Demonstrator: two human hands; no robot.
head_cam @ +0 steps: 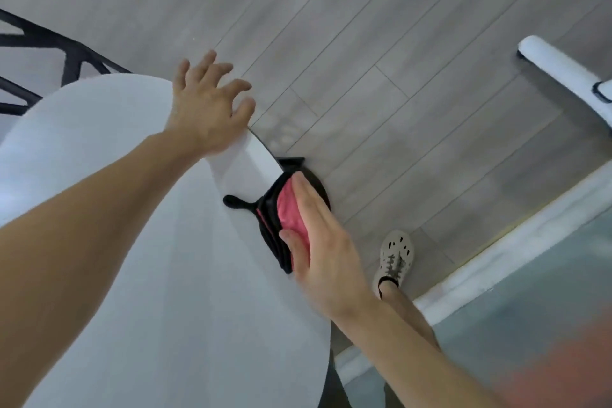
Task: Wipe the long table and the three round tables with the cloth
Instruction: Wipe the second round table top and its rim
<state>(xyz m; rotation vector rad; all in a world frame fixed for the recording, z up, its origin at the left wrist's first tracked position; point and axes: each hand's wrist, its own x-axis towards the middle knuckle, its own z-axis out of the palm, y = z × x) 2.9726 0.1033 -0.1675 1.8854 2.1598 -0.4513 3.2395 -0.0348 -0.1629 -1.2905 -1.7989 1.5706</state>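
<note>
Two hands: both are seen over one round white tabletop (pixel 132 242).
Left grip: the left hand (pixel 205 109) is held wide, with fingers spread and nothing held; its palm is laid at the far rim of the tabletop.
Right grip: the right hand (pixel 318 235) is laid flat, fingers straight and together, and pressed on the cloth; nothing is clasped.
Cloth: the folded pink-and-black cloth (pixel 284 212) is found at the right rim of the tabletop, under the right fingers.
Floor: a grey plank floor (pixel 364 43) is shown below; a pale shoe (pixel 395 258) is planted on it.
</note>
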